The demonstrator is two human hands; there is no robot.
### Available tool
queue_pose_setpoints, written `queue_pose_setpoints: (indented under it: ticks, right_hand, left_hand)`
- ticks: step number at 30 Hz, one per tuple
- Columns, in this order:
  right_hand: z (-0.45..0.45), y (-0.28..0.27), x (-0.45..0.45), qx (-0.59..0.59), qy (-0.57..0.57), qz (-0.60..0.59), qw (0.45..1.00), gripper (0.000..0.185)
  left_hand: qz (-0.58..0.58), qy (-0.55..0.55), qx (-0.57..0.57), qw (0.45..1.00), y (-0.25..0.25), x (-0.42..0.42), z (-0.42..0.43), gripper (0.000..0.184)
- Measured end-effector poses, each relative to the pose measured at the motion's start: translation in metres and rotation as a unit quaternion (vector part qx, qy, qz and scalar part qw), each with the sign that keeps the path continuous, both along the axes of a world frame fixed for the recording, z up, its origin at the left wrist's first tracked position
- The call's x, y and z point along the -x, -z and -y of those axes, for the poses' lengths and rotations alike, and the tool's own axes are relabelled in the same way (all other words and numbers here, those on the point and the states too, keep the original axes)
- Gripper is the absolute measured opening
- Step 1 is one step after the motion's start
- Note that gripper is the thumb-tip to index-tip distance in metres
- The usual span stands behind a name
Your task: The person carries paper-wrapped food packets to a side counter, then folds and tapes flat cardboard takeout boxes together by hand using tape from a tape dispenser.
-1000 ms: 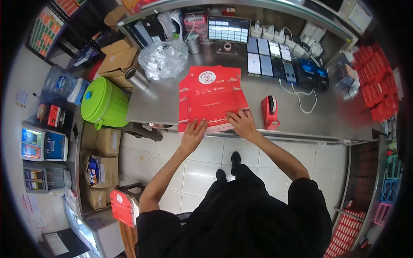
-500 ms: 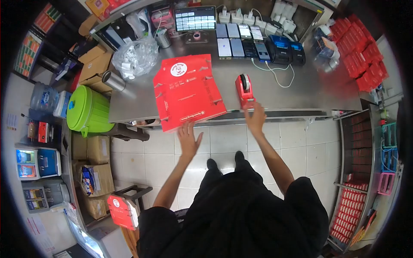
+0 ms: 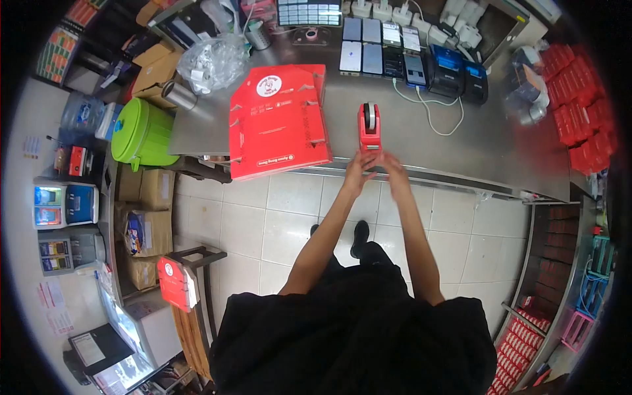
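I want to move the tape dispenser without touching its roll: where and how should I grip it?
Probably grip the red tape dispenser by both long sides of its near half, coming from the front of the counter: its body is narrow, and the roll sits toward the far end.

Passable strip of table (image 3: 345,117) between red cardboard stack (image 3: 280,125) and tape dispenser (image 3: 370,139). Left hand (image 3: 359,172) and right hand (image 3: 394,169) crowd dispenser's near end. Wide room right of dispenser along front; farther back, white cable (image 3: 430,122), phones (image 3: 372,58), black devices (image 3: 446,68) bar way. Plastic bag (image 3: 212,62), steel tumbler (image 3: 181,95) hem stack's back left.
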State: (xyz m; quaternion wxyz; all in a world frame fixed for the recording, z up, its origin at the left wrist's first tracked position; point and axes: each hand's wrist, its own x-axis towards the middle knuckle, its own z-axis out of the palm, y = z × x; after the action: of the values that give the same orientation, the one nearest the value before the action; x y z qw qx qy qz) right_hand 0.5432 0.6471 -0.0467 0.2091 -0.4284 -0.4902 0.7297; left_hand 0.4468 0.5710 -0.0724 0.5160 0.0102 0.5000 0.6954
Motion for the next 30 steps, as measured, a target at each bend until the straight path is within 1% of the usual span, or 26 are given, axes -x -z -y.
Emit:
queue_pose_setpoints:
  ticks: [2,5,7,9,11,14,17,18,19,21,22,23,24,25,28,30]
  right_hand:
    - [0.028,0.034,-0.032,-0.136,-0.044,-0.009,0.99,0.02]
    - [0.05,0.023,-0.055,-0.198,-0.082,0.054,0.975,0.016]
    - [0.049,0.027,-0.057,-0.214,-0.077,0.072,0.971,0.015]
    - [0.047,0.032,-0.058,-0.231,-0.07,0.08,0.967,0.014]
    - [0.044,0.037,-0.056,-0.249,-0.059,0.078,0.964,0.013]
    - [0.039,0.031,-0.051,-0.294,-0.051,0.089,0.95,0.014]
    - [0.046,0.022,-0.043,-0.342,-0.052,0.074,0.935,0.011]
    - [0.056,0.017,-0.042,-0.356,-0.054,0.072,0.93,0.01]
    - [0.069,0.013,-0.039,-0.305,-0.083,0.046,0.948,0.01]
    - [0.102,0.006,-0.025,-0.198,-0.134,-0.006,0.971,0.01]
    - [0.122,0.014,-0.011,-0.241,-0.143,-0.053,0.959,0.012]
    - [0.142,0.004,0.004,-0.192,-0.166,-0.053,0.966,0.014]
    - [0.164,0.006,0.024,-0.175,-0.156,-0.072,0.969,0.015]
    - [0.181,0.009,0.043,-0.158,-0.147,-0.09,0.972,0.016]
    - [0.208,0.004,0.088,-0.095,-0.148,-0.019,0.984,0.018]
    - [0.216,0.027,0.104,-0.089,-0.113,0.027,0.989,0.019]
  left_hand:
    - [0.005,-0.007,0.009,1.0,0.001,0.002,-0.006,0.053]
    - [-0.112,-0.026,0.081,0.99,-0.012,-0.006,-0.013,0.042]
    - [-0.231,-0.08,0.119,0.962,0.0,-0.009,-0.02,0.03]
    - [-0.361,-0.148,0.141,0.91,0.024,-0.012,-0.029,0.022]
    - [-0.495,-0.226,0.149,0.826,0.047,-0.013,-0.037,0.017]
    - [-0.535,-0.191,0.285,0.772,0.056,-0.007,-0.037,0.014]
    - [-0.409,-0.164,0.147,0.886,0.046,0.003,-0.013,0.013]
    - [-0.415,-0.142,0.13,0.889,0.012,0.004,0.006,0.012]
    - [-0.421,-0.122,0.114,0.892,-0.026,0.009,0.031,0.011]
    - [-0.574,-0.118,0.087,0.806,-0.048,0.036,0.086,0.008]
    - [-0.596,-0.096,0.066,0.794,-0.048,0.058,0.117,0.01]
    - [-0.63,-0.087,0.079,0.768,-0.059,0.076,0.141,0.008]
    - [-0.612,-0.114,0.084,0.779,-0.064,0.094,0.158,0.011]
    - [-0.607,-0.084,0.103,0.783,-0.065,0.116,0.174,0.008]
    - [-0.698,-0.054,0.204,0.684,-0.067,0.154,0.189,0.017]
    - [-0.731,-0.026,0.223,0.644,-0.055,0.17,0.184,0.029]
